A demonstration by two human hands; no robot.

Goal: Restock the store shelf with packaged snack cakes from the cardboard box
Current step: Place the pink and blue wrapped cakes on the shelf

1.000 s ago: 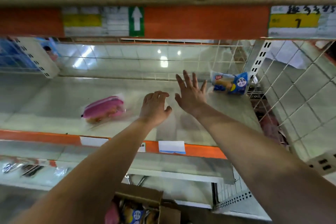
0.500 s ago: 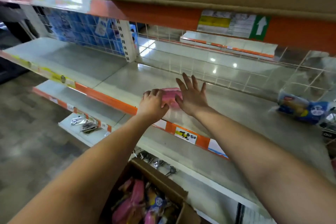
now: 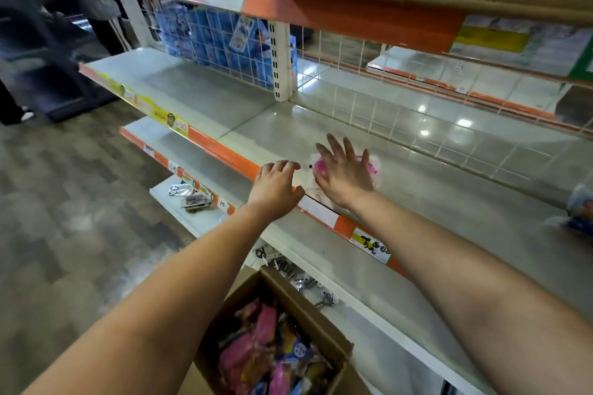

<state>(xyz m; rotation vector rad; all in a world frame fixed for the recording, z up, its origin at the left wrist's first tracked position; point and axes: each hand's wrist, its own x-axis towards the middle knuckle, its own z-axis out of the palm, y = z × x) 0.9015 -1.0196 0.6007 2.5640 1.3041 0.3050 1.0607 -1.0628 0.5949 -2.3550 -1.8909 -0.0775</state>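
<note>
Our left hand [image 3: 276, 189] and right hand [image 3: 345, 176] are hovering at the front of the shelf [image 3: 449, 196], neither one gripping anything.

Our left hand is hanging over the orange edge strip [image 3: 224, 151] with its fingers loosely curled and empty. Our right hand is spreading straight fingers above a pink snack cake packet [image 3: 373, 167], which is lying flat on the shelf just behind that strip; we cannot tell whether the palm is touching it. A blue packet [image 3: 580, 205] is lying well apart, at the far right of the same shelf. Below our forearms, the open cardboard box [image 3: 288, 293] is sitting in front of the lower shelves, holding a jumble of pink and blue packets [image 3: 256, 346].
</note>
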